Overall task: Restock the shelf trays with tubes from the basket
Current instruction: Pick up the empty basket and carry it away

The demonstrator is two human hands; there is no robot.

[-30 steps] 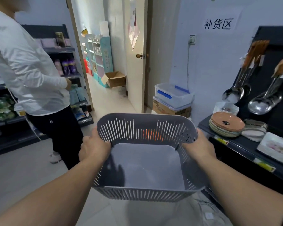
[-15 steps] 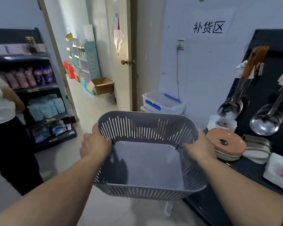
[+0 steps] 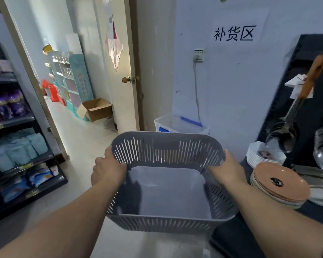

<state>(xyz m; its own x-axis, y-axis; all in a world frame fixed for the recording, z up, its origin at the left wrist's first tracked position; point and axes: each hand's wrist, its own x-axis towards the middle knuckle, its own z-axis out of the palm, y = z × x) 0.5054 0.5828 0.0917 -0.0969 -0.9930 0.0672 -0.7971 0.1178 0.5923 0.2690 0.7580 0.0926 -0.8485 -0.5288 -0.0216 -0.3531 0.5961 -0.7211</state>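
I carry a grey slotted plastic basket (image 3: 166, 218) in front of me at waist height. My left hand (image 3: 108, 169) grips its left rim and my right hand (image 3: 227, 169) grips its right rim. The basket's inside shows only a bare floor, with no tubes in it. No shelf trays for tubes can be seen.
A dark shelf unit (image 3: 17, 146) with bagged goods stands at the left. On the right a black counter (image 3: 250, 237) bears stacked plates (image 3: 280, 187) under hanging ladles (image 3: 282, 131). A clear storage bin (image 3: 179, 124) sits against the wall ahead. A doorway opens to a corridor with a cardboard box (image 3: 95, 109).
My view has swung to the right and the person in white at the left has left the frame. Both hands keep the same hold on the basket.
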